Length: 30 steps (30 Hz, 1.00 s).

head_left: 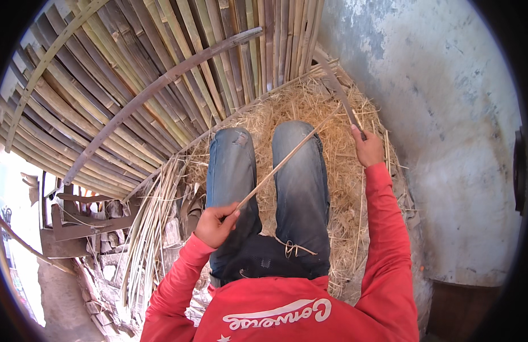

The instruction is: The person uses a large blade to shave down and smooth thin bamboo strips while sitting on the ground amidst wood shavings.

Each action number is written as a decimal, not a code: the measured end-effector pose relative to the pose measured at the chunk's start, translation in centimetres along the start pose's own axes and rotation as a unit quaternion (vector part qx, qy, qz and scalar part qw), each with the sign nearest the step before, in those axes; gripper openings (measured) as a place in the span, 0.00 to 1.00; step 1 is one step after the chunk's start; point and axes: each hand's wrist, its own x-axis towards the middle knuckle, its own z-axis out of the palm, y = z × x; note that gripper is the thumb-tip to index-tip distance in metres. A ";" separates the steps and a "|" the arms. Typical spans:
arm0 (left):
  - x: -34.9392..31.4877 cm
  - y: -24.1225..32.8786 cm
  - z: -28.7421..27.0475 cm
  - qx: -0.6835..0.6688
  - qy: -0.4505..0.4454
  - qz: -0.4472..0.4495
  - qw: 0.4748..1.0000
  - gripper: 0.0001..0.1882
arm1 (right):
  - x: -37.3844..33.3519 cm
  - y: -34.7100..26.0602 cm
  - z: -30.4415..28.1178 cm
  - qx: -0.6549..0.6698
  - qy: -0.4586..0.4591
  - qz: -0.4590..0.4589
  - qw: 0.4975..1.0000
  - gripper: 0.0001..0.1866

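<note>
My left hand is closed round the near end of a thin bamboo strip. The strip slants up to the right across my knees, its far end over the shavings. To the right, my right hand grips the dark handle of a long-bladed knife. Its blade points up and away toward the corner by the wall. The far end of the strip lies close to the blade; I cannot tell whether they touch. Loose fibres lie on the dark cloth over my lap.
A bamboo slat wall with curved cross-poles rises ahead and left. A stained plaster wall stands at right. Pale shavings cover the ground round my legs. A bundle of split strips lies at left, beside broken bricks and wood pieces.
</note>
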 end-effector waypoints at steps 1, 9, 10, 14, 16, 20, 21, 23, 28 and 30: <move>-0.4 -0.6 -0.4 0.003 -0.008 -0.010 1.000 0.16 | 0.2 -0.4 0.0 0.030 0.019 0.024 0.999 0.36; 0.7 -0.8 1.0 0.043 0.000 0.015 0.999 0.15 | -6.8 -6.3 -0.8 0.032 -0.053 -0.064 0.996 0.34; 1.1 -0.7 1.7 0.061 0.036 0.042 0.997 0.14 | -7.8 -7.4 -0.9 -0.032 -0.079 -0.113 0.990 0.34; 2.0 -0.3 2.8 0.152 0.095 0.126 0.976 0.13 | -9.3 -9.1 -0.6 -0.139 -0.114 -0.227 0.957 0.32; 1.8 -0.3 2.7 0.165 0.099 0.134 0.972 0.13 | -7.8 -8.0 -0.6 -0.126 -0.102 -0.198 0.967 0.34; 0.8 0.4 2.3 0.193 0.108 0.150 0.963 0.14 | -2.9 -3.7 -1.2 -0.057 -0.034 -0.034 0.997 0.38; 0.8 0.0 2.5 0.191 0.110 0.152 0.963 0.14 | -2.7 -3.4 -1.4 -0.059 -0.033 -0.036 0.997 0.38; 1.1 -0.8 2.9 0.158 0.110 0.155 0.969 0.14 | -3.1 -3.4 -1.7 -0.006 -0.059 0.010 0.998 0.38; 2.5 -0.3 5.1 0.120 0.107 0.124 0.979 0.14 | -10.5 -8.6 -0.4 -0.051 -0.137 -0.132 0.980 0.33; 2.7 0.2 5.2 0.107 0.109 0.114 0.982 0.14 | -11.3 -9.5 -0.8 -0.097 -0.162 -0.190 0.963 0.32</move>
